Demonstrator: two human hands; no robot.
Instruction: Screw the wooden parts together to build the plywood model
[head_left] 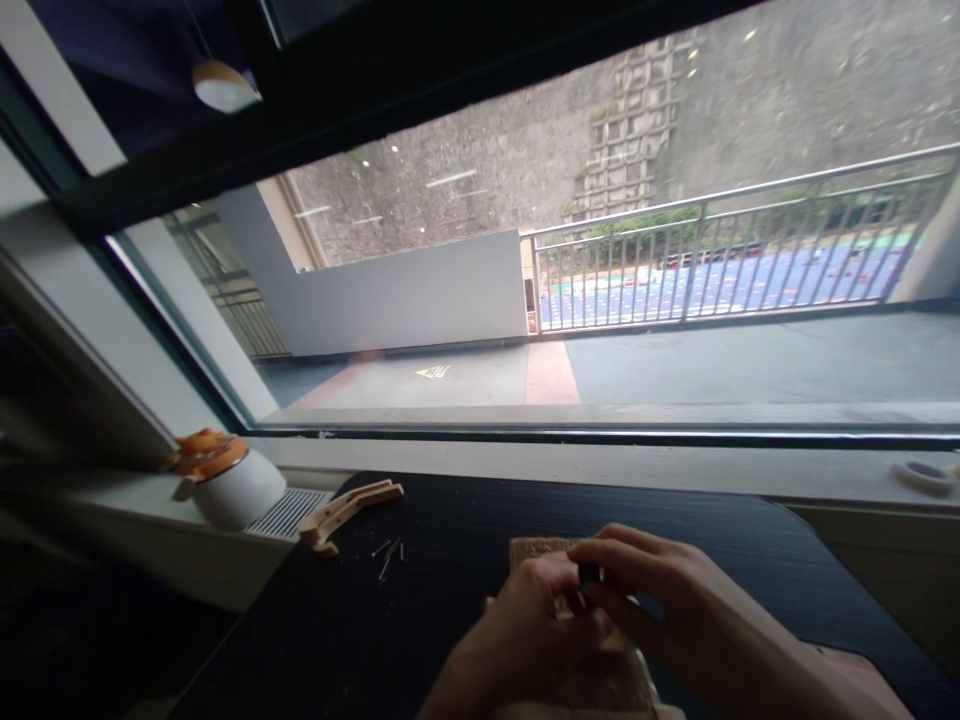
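My left hand (525, 620) is closed over a brown, wood-coloured piece (544, 547), fingers curled. What its fingertips grip is hidden. My right hand (667, 590) meets it from the right, thumb and fingers pinched on a small dark object (589, 574) whose kind I cannot make out. More of the brown piece shows below and between the hands, in shadow. To the left on the dark table (457, 520) lies a curved light wooden part (352, 510) with holes. Beside it are several thin metal pieces (388, 556), like screws or hex keys.
A white pot with an orange top (236, 485) stands on the sill at the left, by a grille (289, 512). A roll of tape (924, 476) lies on the right sill (840, 470). A large window rises behind the table. A pinkish flat thing (855, 672) sits under my right forearm.
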